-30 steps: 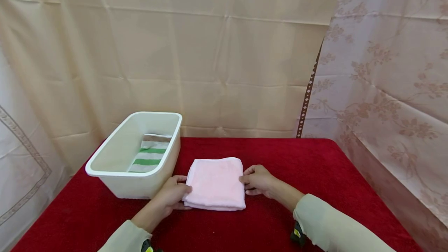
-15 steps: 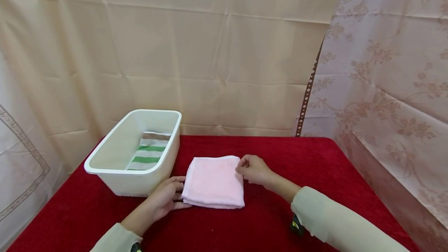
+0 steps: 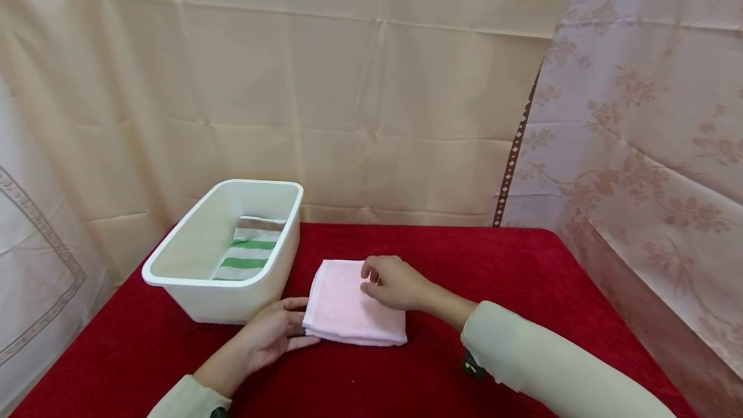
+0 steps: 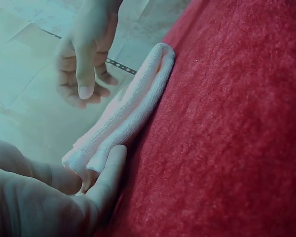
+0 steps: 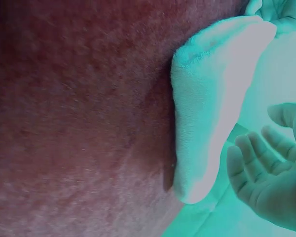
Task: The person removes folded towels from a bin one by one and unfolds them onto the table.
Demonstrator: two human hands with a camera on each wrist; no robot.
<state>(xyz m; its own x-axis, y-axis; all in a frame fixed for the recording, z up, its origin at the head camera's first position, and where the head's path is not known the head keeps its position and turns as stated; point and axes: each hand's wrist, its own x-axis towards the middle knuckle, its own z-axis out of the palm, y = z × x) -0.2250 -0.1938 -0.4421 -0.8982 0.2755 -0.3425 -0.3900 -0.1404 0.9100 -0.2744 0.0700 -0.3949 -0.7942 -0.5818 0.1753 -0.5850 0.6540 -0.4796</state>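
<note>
A pink towel (image 3: pixel 342 307), folded into a square, lies flat on the red cloth. In the left wrist view its layered edge (image 4: pixel 133 108) shows side-on. My left hand (image 3: pixel 269 334) rests at the towel's left side, fingers loosely extended and touching that edge, with the thumb (image 4: pixel 111 170) against the near corner. Over the towel's right part hovers my right hand (image 3: pixel 399 282), its fingers loosely bent and holding nothing. The right wrist view shows a gap between this hand (image 5: pixel 271 173) and the towel (image 5: pixel 207 108).
A white plastic basin (image 3: pixel 232 302) stands at the left, just beyond my left hand. Inside it lies a cloth with green, white and brown stripes (image 3: pixel 249 253). Red cloth (image 3: pixel 464 244) covers the table, and a beige curtain (image 3: pixel 371 115) hangs behind.
My right hand has left the towel's right edge, risen and moved left over the towel. The left hand has loosened and drawn slightly back from the left edge. The towel has stayed put.
</note>
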